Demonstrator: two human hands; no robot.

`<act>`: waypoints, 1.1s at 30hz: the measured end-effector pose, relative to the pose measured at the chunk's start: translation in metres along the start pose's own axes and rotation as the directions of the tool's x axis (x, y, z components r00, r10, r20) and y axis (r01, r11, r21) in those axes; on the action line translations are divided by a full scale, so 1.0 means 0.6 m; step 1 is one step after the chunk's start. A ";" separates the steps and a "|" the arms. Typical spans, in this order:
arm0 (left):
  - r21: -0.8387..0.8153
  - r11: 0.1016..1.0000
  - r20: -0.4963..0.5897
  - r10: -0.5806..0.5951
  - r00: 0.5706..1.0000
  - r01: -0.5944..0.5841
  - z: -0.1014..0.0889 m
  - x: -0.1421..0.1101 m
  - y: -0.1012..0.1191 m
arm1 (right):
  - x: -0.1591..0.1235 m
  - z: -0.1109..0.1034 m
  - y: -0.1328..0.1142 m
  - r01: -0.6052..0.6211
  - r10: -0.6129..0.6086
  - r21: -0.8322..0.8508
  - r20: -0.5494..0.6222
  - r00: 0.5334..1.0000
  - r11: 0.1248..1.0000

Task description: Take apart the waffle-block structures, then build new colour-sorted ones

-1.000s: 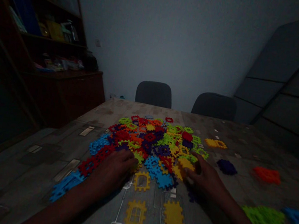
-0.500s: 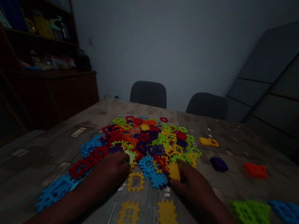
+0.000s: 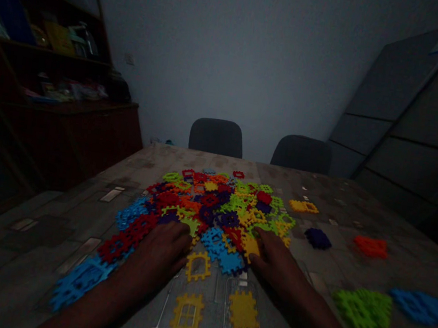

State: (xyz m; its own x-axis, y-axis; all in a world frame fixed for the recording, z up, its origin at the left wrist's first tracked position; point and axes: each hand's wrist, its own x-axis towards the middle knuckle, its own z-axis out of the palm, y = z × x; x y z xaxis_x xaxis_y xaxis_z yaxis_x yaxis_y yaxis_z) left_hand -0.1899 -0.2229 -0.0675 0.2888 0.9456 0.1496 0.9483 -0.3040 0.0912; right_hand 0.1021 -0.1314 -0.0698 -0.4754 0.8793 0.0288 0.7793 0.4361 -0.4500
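Observation:
Over the near left of a heap of toothed plastic interlocking blocks [image 3: 210, 200], my left hand [image 3: 168, 243] has its fingers curled. A yellow-green interlocking block [image 3: 192, 227] shows at those fingertips; the fingers hide part of it. My right hand [image 3: 276, 256] is at the heap's near right, thumb and fingers around the edge of a yellow interlocking block [image 3: 250, 246]. Between the hands lie light-blue blocks [image 3: 230, 261]. Closer to me are a yellow arch-opening block [image 3: 198, 266], a yellow window block [image 3: 187, 316] and a solid yellow block [image 3: 243, 312], each flat on the table.
On the right of the patterned table [image 3: 302, 325] are separate groups of blocks: yellow [image 3: 304, 206], purple [image 3: 318, 238], orange [image 3: 370, 246], green [image 3: 363, 309] and blue [image 3: 422, 307]. Two chairs [image 3: 216, 137] stand beyond the far edge. A shelf cabinet [image 3: 98, 126] is at left.
The view has turned slightly right, shifting the scene left. My right thumb and fingers have closed in around the yellow block. My left hand stays by the yellow-green block, which looks tilted differently.

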 end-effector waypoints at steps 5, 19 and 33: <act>0.031 0.999 -0.028 0.020 0.999 -0.019 0.004 0.002 0.001 | 0.003 -0.010 -0.018 -0.097 0.103 -0.121 0.041 0.994 0.988; 0.099 0.995 -0.043 -0.004 0.999 0.008 0.007 0.006 -0.001 | 0.005 0.009 0.004 -0.019 0.026 -0.098 0.066 0.998 0.995; -0.120 0.991 -0.037 0.049 0.998 -0.053 -0.007 -0.007 0.011 | 0.000 -0.039 0.031 0.013 -0.009 -0.027 0.123 0.992 1.000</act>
State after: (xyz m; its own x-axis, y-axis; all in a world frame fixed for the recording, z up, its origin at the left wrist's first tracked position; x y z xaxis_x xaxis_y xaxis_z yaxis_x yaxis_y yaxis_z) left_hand -0.1855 -0.2295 -0.0637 0.3301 0.9245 0.1904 0.9089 -0.3658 0.2002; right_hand 0.1263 -0.1189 -0.0573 -0.5292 0.8450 -0.0771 0.7841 0.4523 -0.4250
